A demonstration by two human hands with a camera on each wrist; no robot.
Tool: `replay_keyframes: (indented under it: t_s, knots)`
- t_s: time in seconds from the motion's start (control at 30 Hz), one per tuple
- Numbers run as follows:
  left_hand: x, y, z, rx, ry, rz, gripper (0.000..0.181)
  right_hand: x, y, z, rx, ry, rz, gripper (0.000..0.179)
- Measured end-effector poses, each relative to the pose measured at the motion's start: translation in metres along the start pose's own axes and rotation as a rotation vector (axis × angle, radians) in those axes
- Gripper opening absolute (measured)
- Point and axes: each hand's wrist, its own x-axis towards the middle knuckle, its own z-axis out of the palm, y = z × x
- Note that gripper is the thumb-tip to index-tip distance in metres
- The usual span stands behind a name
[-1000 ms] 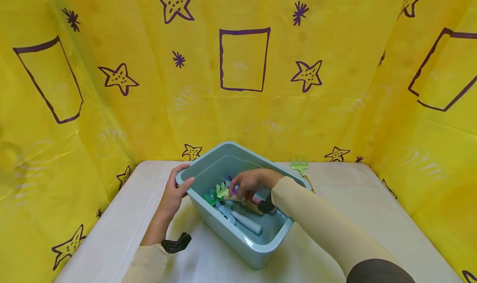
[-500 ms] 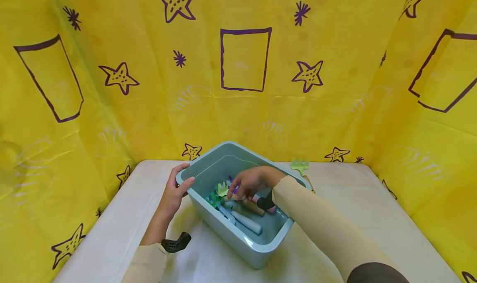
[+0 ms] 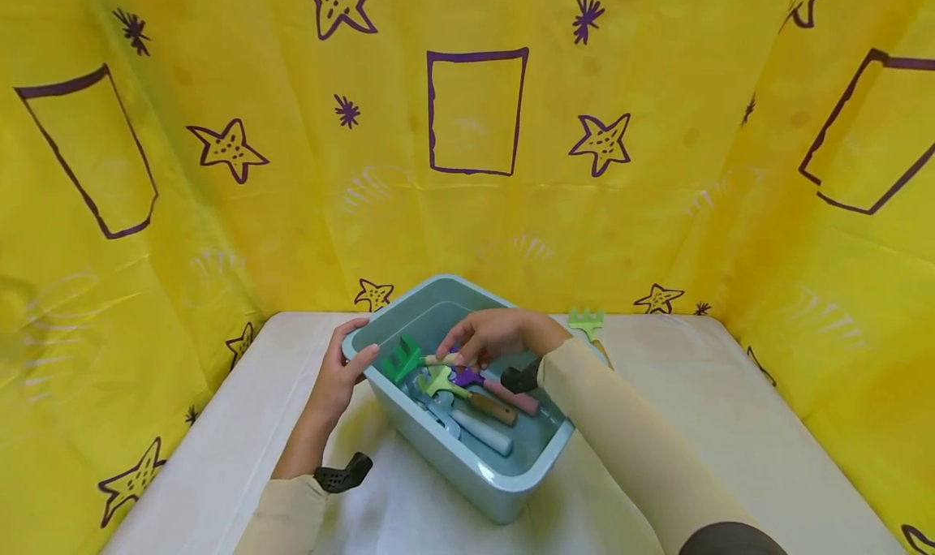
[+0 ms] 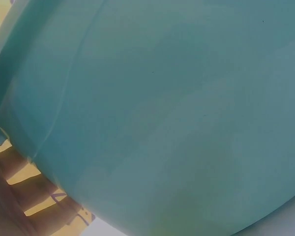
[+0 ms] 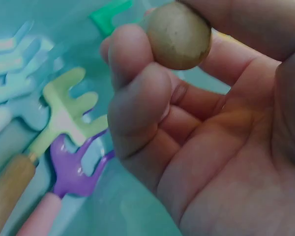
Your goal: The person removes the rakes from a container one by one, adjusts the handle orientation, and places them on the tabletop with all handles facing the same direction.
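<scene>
My right hand (image 3: 497,333) is over the inside of a blue-grey plastic bin (image 3: 504,480) and pinches the pale wooden handle of a green hand rake (image 3: 401,360). In the right wrist view, the handle's round end (image 5: 179,37) shows between thumb and fingers. Below in the bin lie a light green rake (image 3: 438,382) with a brown handle, a purple rake (image 5: 73,172) with a pink handle, and light blue tools, one with a pale blue handle (image 3: 482,432). My left hand (image 3: 343,368) grips the bin's left corner, thumb over the rim and fingers outside.
Behind the bin to the right, another light green rake (image 3: 587,321) lies on the white-covered table (image 3: 657,409). Yellow sheets (image 3: 467,238) with purple star drawings enclose the table at the back and on both sides.
The right hand has risen slightly, lifting the green rake off the others. The light green and purple rakes beneath now show more fully. The left hand still holds the bin.
</scene>
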Motion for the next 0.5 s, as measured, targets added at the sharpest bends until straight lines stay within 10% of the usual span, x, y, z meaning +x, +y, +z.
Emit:
replay_keyframes:
  t_s: [0.5]
  knots:
    - [0.001,0.0,0.001,0.017,0.009,-0.023,0.056,-0.034,-0.008,-0.017,0.05,0.075,-0.124,0.032]
